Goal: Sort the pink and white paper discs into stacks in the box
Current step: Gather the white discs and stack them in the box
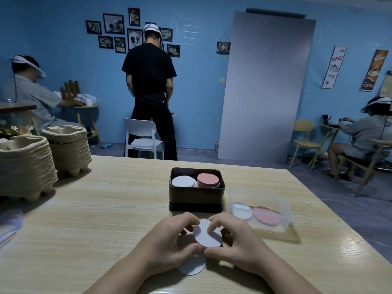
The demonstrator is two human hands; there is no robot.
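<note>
A dark box (196, 196) stands mid-table with a stack of white discs (183, 181) on its left side and a stack of pink discs (208, 180) on its right. Just in front of it, my left hand (169, 240) and my right hand (233, 240) together pinch a small stack of white discs (206, 234) by its edges, lifted off the wood. Another white disc (192, 266) lies flat on the table under my hands. Pink shows beneath the held stack, mostly hidden by my fingers.
A clear plastic tray (284, 211) to the right of the box holds one white and one pink disc. Stacks of pulp egg trays (25, 166) stand at the table's left. People sit and stand by the blue wall beyond.
</note>
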